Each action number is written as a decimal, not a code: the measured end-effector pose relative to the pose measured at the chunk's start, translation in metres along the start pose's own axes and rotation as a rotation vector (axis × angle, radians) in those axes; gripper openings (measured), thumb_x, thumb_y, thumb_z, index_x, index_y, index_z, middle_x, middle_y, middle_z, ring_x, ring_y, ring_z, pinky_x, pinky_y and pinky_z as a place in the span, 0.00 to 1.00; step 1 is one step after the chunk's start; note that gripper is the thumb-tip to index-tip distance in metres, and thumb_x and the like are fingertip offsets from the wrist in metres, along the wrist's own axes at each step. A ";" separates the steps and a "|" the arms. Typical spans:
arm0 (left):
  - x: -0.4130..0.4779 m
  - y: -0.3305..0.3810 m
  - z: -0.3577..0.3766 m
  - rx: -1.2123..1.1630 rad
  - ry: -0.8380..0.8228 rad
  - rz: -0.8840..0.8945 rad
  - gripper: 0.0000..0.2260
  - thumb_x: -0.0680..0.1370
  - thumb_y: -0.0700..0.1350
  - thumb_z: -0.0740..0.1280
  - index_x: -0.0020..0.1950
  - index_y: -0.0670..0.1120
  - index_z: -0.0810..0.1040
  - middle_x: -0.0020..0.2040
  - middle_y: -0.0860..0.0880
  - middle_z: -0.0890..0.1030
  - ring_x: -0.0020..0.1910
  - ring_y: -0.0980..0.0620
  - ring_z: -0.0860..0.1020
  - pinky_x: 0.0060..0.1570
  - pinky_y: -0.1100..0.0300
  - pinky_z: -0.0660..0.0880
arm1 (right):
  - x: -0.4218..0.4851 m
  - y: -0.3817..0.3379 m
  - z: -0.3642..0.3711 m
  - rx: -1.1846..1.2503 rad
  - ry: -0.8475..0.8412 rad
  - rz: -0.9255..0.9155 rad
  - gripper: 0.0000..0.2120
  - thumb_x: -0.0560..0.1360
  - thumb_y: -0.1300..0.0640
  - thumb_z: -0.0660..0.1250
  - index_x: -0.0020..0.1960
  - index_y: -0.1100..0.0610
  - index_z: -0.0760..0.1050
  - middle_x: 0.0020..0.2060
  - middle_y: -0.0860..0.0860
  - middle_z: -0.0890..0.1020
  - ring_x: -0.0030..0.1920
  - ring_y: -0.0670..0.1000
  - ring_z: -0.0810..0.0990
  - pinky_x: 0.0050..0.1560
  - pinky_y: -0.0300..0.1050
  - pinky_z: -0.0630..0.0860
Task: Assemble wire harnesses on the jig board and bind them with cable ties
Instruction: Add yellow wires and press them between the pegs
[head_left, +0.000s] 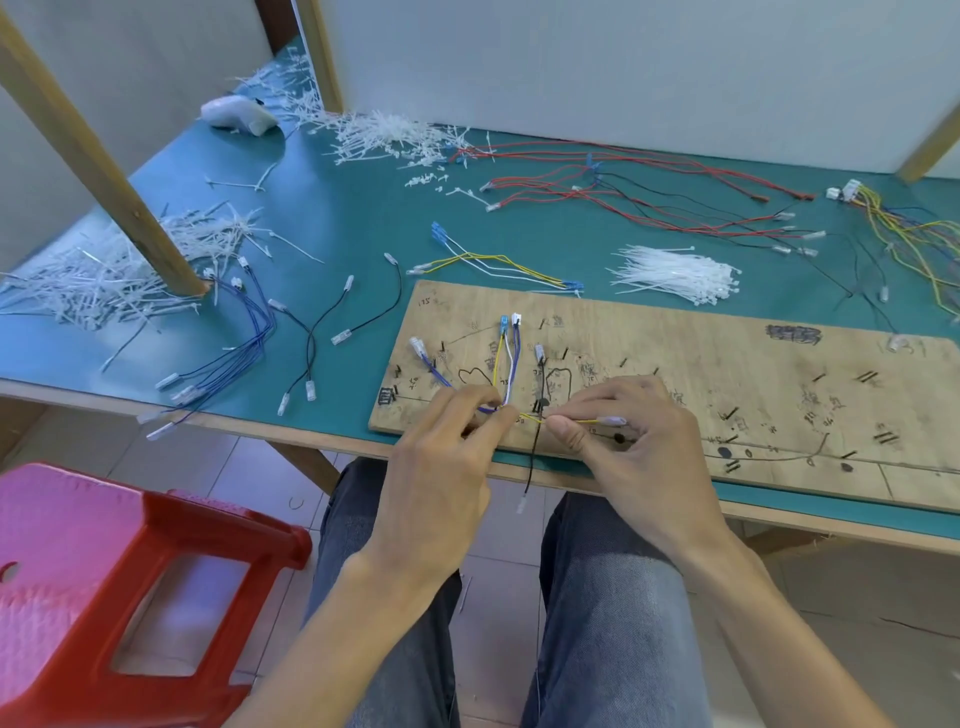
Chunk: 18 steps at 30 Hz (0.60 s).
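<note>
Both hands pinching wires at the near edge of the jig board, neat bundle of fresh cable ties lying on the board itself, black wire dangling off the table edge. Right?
One error: the cable tie bundle lies on the green table just beyond the jig board, not on it, as the head view shows. The left hand and right hand do pinch wires there, and the black wire does dangle.

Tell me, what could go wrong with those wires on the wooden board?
The black wire hangs off the table edge over the person's lap, so a knee might snag it and tug it off the jig board. The left hand and right hand pinch thin wires where they cross; a slip could let the yellow wire spring off its pegs.
</note>
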<state>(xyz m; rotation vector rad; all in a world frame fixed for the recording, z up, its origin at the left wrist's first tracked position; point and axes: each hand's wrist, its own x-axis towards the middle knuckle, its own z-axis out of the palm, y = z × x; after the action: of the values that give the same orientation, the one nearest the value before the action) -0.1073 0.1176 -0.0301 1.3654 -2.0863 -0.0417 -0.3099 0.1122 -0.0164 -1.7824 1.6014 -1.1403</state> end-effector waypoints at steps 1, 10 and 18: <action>0.001 0.000 -0.001 0.008 -0.021 0.028 0.30 0.64 0.23 0.74 0.62 0.45 0.83 0.60 0.48 0.80 0.55 0.48 0.78 0.50 0.49 0.81 | 0.003 0.000 -0.002 -0.016 -0.025 0.020 0.02 0.74 0.48 0.79 0.46 0.44 0.88 0.45 0.37 0.85 0.59 0.46 0.78 0.61 0.58 0.76; 0.003 -0.003 0.000 0.067 -0.104 0.104 0.28 0.64 0.26 0.74 0.61 0.46 0.84 0.52 0.50 0.80 0.54 0.46 0.78 0.49 0.50 0.78 | 0.041 -0.010 -0.010 -0.201 -0.236 0.022 0.02 0.73 0.47 0.80 0.45 0.42 0.88 0.47 0.38 0.83 0.59 0.44 0.80 0.69 0.60 0.71; 0.007 -0.007 0.002 0.203 -0.181 0.218 0.28 0.71 0.34 0.57 0.68 0.52 0.79 0.52 0.50 0.76 0.54 0.44 0.74 0.47 0.50 0.67 | 0.071 -0.008 -0.012 -0.199 -0.219 0.046 0.08 0.70 0.48 0.82 0.37 0.46 0.84 0.32 0.41 0.83 0.38 0.44 0.80 0.45 0.47 0.76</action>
<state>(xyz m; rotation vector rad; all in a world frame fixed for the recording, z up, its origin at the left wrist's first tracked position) -0.1041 0.1077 -0.0306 1.2811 -2.4361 0.1474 -0.3175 0.0473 0.0145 -1.9093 1.6598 -0.7571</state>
